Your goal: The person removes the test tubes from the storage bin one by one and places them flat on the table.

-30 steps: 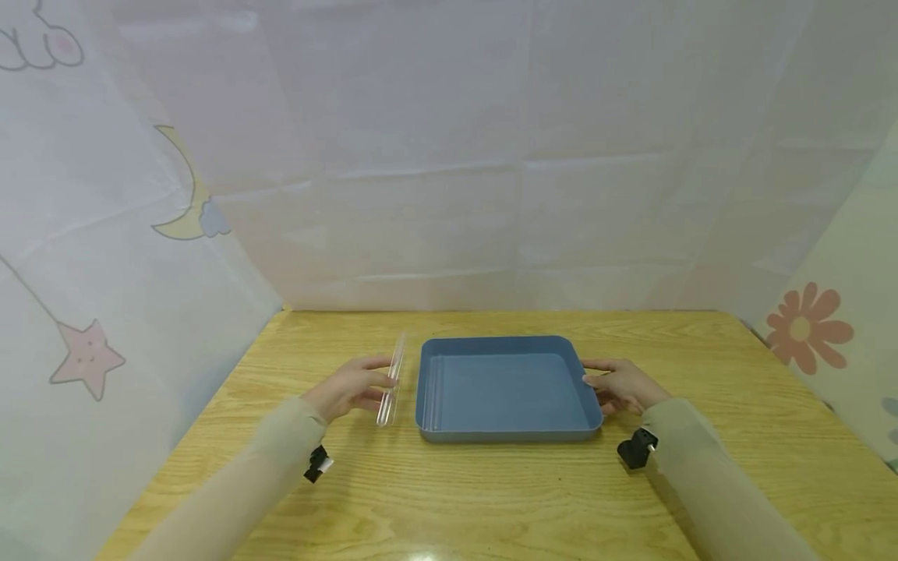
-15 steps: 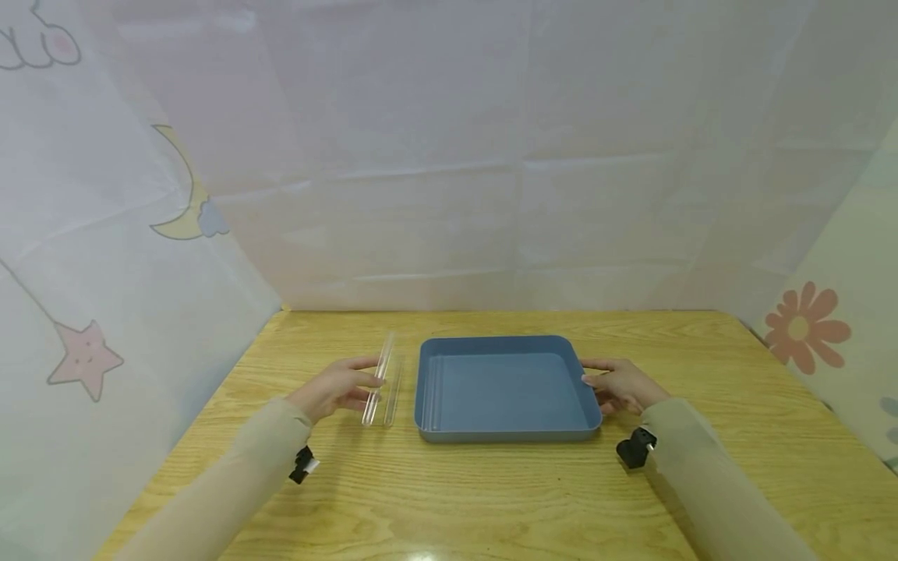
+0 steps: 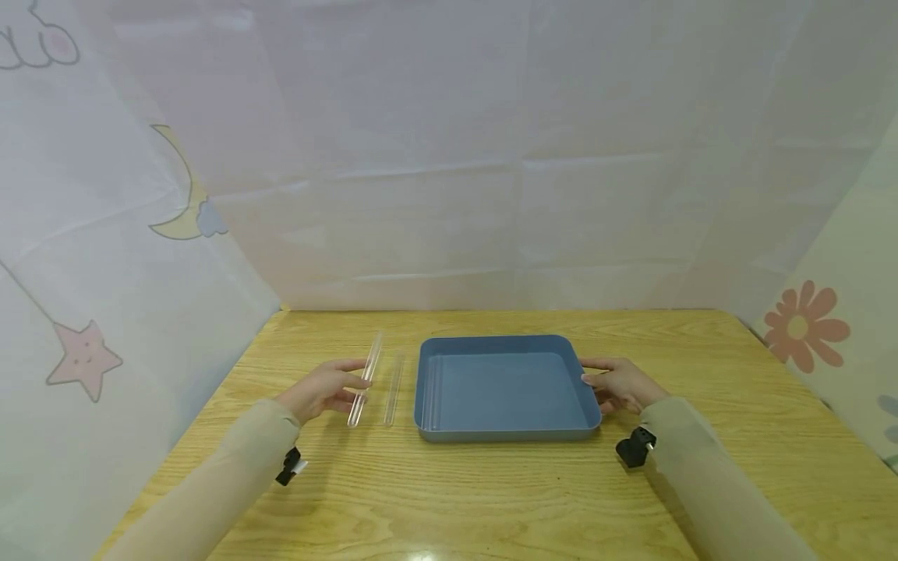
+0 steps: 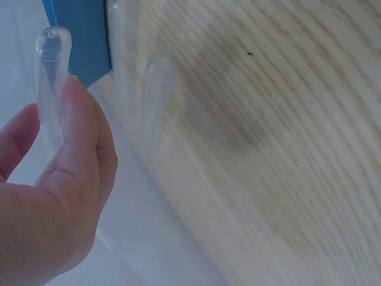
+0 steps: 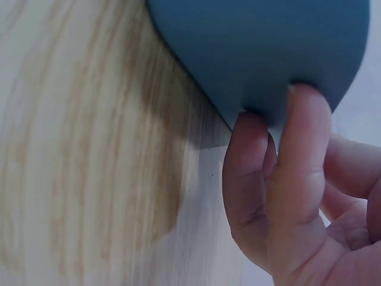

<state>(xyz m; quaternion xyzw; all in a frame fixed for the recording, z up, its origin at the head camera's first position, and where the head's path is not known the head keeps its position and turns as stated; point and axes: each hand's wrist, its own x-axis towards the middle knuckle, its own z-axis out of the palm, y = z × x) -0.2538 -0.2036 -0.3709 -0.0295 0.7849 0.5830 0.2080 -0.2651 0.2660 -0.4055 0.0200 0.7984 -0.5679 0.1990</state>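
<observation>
In the head view my left hand [image 3: 328, 389] pinches a clear test tube [image 3: 367, 379] between thumb and fingers, left of the tray. The tube slants, its rounded end toward me; that end shows closely in the left wrist view [image 4: 52, 44]. A second clear test tube [image 3: 394, 389] lies on the table between this hand and the blue tray [image 3: 507, 437]. More clear tubes [image 3: 435, 393] lie inside the tray along its left wall. My right hand [image 3: 620, 384] holds the tray's right side, thumb at the rim and fingertips against the outer wall [image 5: 256, 53].
The wooden table [image 3: 449, 499] has a pale fabric backdrop [image 3: 449, 195] behind it and on both sides. A small black wrist device [image 3: 636, 448] hangs under the right sleeve, another [image 3: 289, 466] under the left.
My left hand has moved left with the held test tube, away from the tray. The tube on the table now shows apart from it. The right hand and tray have stayed put.
</observation>
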